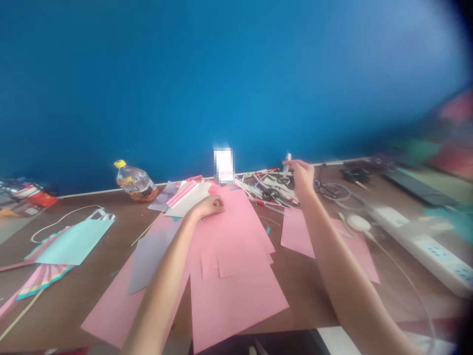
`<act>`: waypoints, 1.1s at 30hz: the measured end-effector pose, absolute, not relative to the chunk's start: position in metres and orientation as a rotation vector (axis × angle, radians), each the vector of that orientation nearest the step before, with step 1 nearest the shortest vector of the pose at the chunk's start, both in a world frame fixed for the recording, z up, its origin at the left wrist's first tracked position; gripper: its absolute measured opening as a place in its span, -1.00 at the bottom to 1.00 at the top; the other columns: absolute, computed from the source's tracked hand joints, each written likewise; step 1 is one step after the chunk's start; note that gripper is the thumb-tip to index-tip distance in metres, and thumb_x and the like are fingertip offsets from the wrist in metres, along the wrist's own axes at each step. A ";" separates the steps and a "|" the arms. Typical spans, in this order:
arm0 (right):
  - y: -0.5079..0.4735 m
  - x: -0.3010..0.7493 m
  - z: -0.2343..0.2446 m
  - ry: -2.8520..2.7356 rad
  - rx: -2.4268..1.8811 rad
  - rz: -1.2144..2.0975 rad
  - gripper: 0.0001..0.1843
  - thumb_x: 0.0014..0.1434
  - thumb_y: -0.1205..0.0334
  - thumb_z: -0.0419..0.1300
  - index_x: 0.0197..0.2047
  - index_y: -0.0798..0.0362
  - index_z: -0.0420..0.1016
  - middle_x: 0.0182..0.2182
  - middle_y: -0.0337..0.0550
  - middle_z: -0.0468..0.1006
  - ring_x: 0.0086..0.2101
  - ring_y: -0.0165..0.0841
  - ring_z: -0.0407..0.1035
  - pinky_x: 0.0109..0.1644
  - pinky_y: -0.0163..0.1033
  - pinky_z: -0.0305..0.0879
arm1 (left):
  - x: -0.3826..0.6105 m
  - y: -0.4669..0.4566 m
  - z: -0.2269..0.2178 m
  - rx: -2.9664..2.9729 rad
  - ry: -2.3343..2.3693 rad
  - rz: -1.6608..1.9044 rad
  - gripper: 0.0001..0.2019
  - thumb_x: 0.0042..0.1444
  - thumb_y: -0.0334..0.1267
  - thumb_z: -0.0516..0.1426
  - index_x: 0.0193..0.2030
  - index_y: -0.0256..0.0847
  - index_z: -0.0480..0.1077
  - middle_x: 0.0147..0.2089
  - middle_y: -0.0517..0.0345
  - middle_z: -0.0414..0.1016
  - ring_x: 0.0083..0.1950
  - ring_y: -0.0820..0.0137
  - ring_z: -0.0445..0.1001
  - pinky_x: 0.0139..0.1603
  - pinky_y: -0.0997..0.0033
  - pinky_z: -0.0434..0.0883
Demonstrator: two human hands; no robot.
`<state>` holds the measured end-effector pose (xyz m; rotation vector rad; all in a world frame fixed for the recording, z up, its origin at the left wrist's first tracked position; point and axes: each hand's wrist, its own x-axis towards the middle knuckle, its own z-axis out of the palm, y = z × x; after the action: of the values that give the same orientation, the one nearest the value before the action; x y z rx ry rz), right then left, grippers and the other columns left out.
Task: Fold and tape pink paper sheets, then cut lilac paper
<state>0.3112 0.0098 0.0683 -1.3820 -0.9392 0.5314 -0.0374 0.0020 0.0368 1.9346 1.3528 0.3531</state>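
Note:
My right hand (302, 173) is raised near the wall at the back of the table. Between its thumb and fingertips is a small white upright piece (287, 163), too blurred to name. Below that hand lies a tangle of paper strips and scraps (271, 190). My left hand (211, 205) rests over overlapping pink paper sheets (236, 305) with its fingers curled in; whether they pinch anything is hidden. Beside it are a striped pink and white paper piece (186, 195) and a grey-lilac sheet (151, 256). Another pink sheet (297, 229) lies partly under my right forearm.
A plastic bottle with a yellow cap (135, 182) tilts near the wall. On the left lies a light-blue paper bag (79, 241) with folded striped paper. A white power strip (432, 251), cables and a white plug (358, 223) occupy the right. A pixelated white object (223, 165) stands at the back.

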 end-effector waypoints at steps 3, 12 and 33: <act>0.010 0.304 0.071 -0.977 -1.190 0.711 -0.66 -0.10 0.24 0.07 -0.31 0.09 0.61 -0.32 -0.08 0.61 -0.36 -0.31 0.43 -0.34 -0.26 0.30 | -0.035 0.001 0.037 1.945 1.389 0.340 -0.69 -0.10 -0.06 0.27 -0.32 -0.22 0.38 -0.49 0.27 0.31 -0.46 0.44 0.29 -0.46 0.49 0.15; 0.004 0.259 0.070 -1.002 -0.883 1.212 -0.79 -0.10 0.25 0.23 -0.32 0.06 0.55 -0.30 -0.13 0.61 -0.40 -0.41 0.42 -0.44 -0.34 0.24 | -0.031 0.003 0.038 2.058 1.384 0.302 -0.60 0.04 0.15 0.16 -0.35 -0.20 0.34 -0.41 0.20 0.38 -0.43 0.42 0.32 -0.44 0.47 0.12; -0.002 0.207 0.046 -1.271 -0.865 1.432 -0.73 0.03 0.18 0.28 -0.17 0.03 0.56 -0.20 -0.14 0.59 -0.21 -0.33 0.49 -0.07 -0.21 0.44 | 0.020 -0.011 0.011 1.986 1.101 0.808 -0.67 0.18 0.04 0.11 -0.21 -0.20 0.47 -0.31 0.18 0.42 -0.37 0.45 0.23 -0.32 0.42 0.16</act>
<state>0.2071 -0.0024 0.0457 -0.8648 -1.2712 1.4315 0.0195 -0.0112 0.0107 1.9857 1.1009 0.8080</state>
